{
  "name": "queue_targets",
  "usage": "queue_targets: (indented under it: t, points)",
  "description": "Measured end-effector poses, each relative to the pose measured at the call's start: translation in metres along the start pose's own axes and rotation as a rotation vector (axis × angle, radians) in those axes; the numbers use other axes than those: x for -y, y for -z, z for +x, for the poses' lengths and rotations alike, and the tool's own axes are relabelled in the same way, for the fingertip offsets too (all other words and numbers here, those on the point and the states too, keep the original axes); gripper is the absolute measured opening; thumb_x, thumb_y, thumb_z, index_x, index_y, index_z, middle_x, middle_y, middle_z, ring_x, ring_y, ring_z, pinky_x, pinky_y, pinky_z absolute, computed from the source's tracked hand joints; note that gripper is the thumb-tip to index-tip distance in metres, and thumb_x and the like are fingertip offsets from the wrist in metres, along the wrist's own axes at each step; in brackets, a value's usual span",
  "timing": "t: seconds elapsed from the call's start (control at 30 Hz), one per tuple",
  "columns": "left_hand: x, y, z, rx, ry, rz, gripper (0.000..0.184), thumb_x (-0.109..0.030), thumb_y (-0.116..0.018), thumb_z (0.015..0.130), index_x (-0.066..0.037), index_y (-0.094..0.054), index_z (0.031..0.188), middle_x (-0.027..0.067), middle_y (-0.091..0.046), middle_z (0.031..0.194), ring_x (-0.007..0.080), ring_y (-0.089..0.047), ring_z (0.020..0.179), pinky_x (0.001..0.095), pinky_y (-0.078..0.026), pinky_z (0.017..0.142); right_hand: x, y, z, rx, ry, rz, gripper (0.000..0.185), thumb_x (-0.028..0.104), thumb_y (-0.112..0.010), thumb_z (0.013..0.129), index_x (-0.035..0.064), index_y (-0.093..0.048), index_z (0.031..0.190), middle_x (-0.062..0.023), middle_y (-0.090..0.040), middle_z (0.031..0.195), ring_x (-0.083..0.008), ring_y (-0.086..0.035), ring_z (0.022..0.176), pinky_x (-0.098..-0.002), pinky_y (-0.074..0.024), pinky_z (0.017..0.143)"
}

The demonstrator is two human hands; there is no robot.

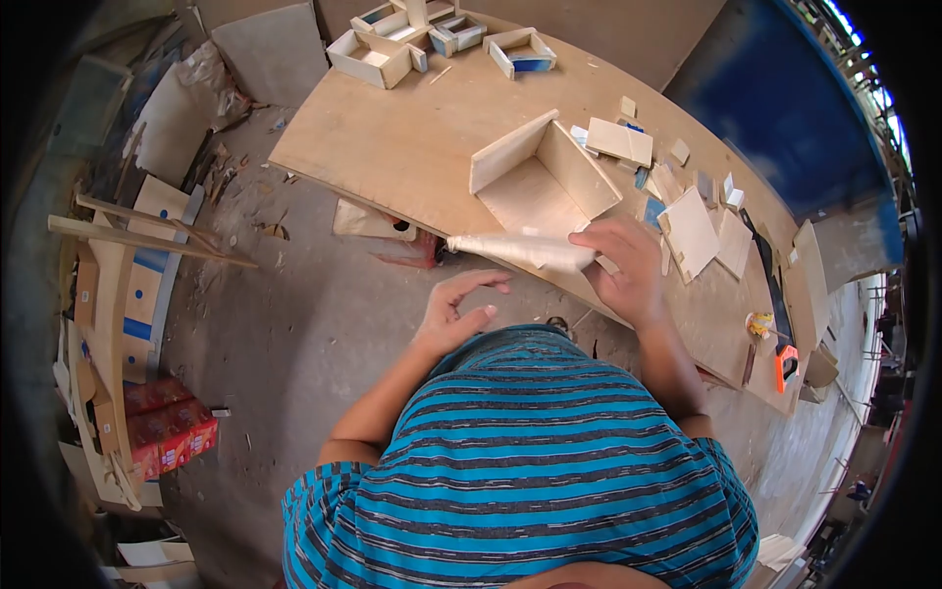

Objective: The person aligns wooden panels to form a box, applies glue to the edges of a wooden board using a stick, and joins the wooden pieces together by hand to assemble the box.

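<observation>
My right hand (630, 267) grips the right end of a pale wooden board (525, 249), seen nearly edge-on and slightly blurred, at the table's front edge. Apart from the board's left end, my left hand (457, 308) hangs in front of my body with its fingers curved and spread, holding nothing. Just beyond the board, a partly built wooden box (542, 182) lies on the table (363, 137), its inside facing me. Whether the board touches the box, I cannot tell.
Small wooden trays (378, 61) stand at the table's far left. Loose wood pieces (691, 232) lie right of the box, with an orange-handled saw (787, 367) and a tape roll (758, 324) at the right end. Red packages (177, 432) and planks (147, 239) are on the left.
</observation>
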State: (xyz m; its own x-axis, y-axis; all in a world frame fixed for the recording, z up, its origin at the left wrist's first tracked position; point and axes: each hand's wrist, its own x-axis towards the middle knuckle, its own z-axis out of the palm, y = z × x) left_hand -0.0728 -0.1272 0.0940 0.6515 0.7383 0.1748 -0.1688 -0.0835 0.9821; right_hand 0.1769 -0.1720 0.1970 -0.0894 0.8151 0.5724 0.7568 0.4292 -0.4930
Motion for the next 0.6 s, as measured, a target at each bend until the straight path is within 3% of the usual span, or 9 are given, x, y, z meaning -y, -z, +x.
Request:
queue_targets:
  t: [0.1, 0.23, 0.43, 0.5, 0.6]
  points:
    - [0.014, 0.024, -0.001, -0.178, 0.04, -0.018, 0.034, -0.005, -0.059, 0.083, 0.004, -0.06, 0.116, 0.0103, -0.064, 0.111, 0.0176, -0.059, 0.101, 0.0289, -0.042, 0.093, 0.006, 0.007, 0.005, 0.266, -0.397, 0.008, 0.019, 0.013, -0.07, 0.074, 0.0028, -0.067, 0.09, -0.0138, -0.062, 0.081, -0.031, -0.06, 0.072, -0.0371, -0.0452, 0.062]
    - [0.016, 0.046, 0.015, -0.425, 0.049, -0.086, 0.036, 0.0, -0.054, 0.087, 0.004, -0.056, 0.123, 0.01, -0.062, 0.117, 0.0183, -0.058, 0.107, 0.0281, -0.042, 0.095, -0.01, -0.013, 0.006, 0.237, -0.458, 0.033, 0.024, 0.02, -0.068, 0.076, 0.0006, -0.066, 0.091, -0.0166, -0.061, 0.079, -0.033, -0.06, 0.073, -0.0383, -0.0457, 0.064]
    - [0.001, 0.054, 0.065, -0.405, -0.062, -0.027, 0.046, -0.003, -0.049, 0.09, 0.004, -0.045, 0.136, 0.0161, -0.054, 0.132, 0.0228, -0.047, 0.127, 0.034, -0.034, 0.107, -0.017, -0.035, 0.013, 0.286, -0.418, -0.059, 0.027, 0.022, -0.068, 0.074, 0.0011, -0.067, 0.092, -0.0182, -0.064, 0.083, -0.0352, -0.062, 0.077, -0.0407, -0.0471, 0.067]
    - [0.006, 0.054, 0.079, -0.385, -0.068, -0.028, 0.047, -0.003, -0.047, 0.09, 0.004, -0.044, 0.136, 0.0166, -0.053, 0.134, 0.0232, -0.046, 0.128, 0.0341, -0.032, 0.108, -0.014, -0.039, 0.018, 0.334, -0.403, -0.1, 0.028, 0.021, -0.069, 0.074, 0.0011, -0.068, 0.094, -0.0173, -0.065, 0.086, -0.0325, -0.063, 0.076, -0.0378, -0.0477, 0.067]
    - [0.012, 0.051, 0.089, -0.355, -0.047, -0.014, 0.048, -0.003, -0.045, 0.09, 0.003, -0.044, 0.137, 0.0169, -0.052, 0.135, 0.0233, -0.046, 0.129, 0.0343, -0.032, 0.108, -0.018, -0.05, 0.021, 0.374, -0.347, -0.143, 0.027, 0.021, -0.068, 0.073, 0.0014, -0.067, 0.091, -0.018, -0.065, 0.087, -0.0366, -0.062, 0.078, -0.0417, -0.0479, 0.069]
